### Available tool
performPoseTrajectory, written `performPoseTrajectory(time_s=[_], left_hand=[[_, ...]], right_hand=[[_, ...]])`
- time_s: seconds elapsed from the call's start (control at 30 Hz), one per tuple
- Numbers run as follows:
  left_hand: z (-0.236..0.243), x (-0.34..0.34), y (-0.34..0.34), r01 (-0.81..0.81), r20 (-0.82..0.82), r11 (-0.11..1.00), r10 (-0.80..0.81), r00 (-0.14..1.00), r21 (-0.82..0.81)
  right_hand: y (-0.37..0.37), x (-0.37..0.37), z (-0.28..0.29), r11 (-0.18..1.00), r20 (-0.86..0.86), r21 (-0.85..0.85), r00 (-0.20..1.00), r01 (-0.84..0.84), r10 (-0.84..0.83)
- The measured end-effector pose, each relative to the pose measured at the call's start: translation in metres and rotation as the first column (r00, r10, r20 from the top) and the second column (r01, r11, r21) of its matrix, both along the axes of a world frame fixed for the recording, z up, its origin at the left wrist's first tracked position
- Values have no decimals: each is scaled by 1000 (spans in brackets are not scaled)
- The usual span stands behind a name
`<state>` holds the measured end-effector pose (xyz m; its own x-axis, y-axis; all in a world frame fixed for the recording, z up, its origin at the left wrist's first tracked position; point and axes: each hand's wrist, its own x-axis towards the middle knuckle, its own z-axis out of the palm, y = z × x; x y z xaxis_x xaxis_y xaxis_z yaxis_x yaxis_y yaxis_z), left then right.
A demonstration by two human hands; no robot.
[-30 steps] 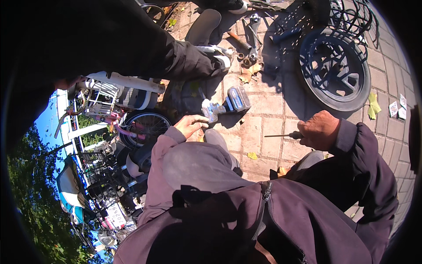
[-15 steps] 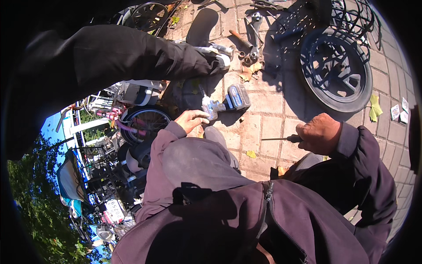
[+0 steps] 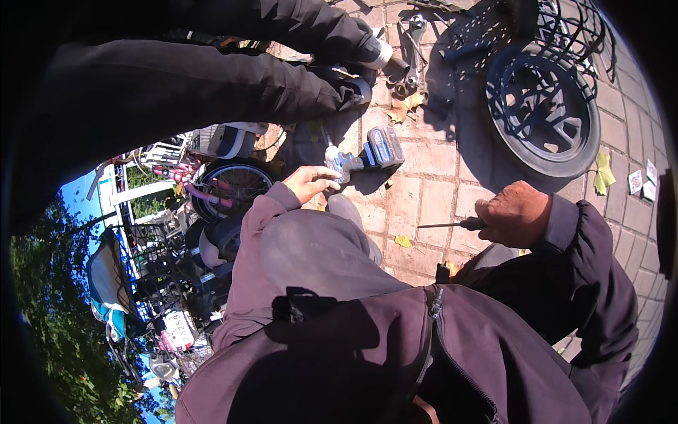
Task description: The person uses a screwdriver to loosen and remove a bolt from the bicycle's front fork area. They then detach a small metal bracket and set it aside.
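Note:
My right hand (image 3: 518, 215) is closed round the dark handle of a screwdriver (image 3: 446, 225), and the thin shaft points left above the paving. My left hand (image 3: 309, 184) rests by my bent knee with its fingers stretched out and nothing in them. Just beyond its fingertips, a blue and grey cordless power tool (image 3: 347, 165) lies on the bricks, its battery pack (image 3: 385, 147) to the right. I cannot tell whether the fingertips touch the tool.
Another person's dark trouser legs (image 3: 212, 88) reach in from the upper left. Metal wrenches (image 3: 415, 53) lie on the paving at the top. A wheel (image 3: 542, 109) with a black basket (image 3: 575, 32) is at the upper right. Parked bikes (image 3: 229, 187) crowd the left; several cards (image 3: 642, 182) lie far right.
The other person's second leg and shoe have come into view at the top, partly covering the wrenches. My left hand has shifted slightly up and right; my right hand holds the screwdriver almost unmoved.

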<state>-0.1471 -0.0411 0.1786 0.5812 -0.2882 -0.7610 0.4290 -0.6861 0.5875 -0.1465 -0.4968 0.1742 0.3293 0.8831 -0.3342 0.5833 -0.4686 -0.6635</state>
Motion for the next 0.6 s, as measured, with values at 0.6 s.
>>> performPoseTrajectory(time_s=[0.6], left_hand=[[-3,0,2,-41,-64,997,36,997,-72]], right_hand=[[-6,-3,4,996,22,86,1000,-8,6]])
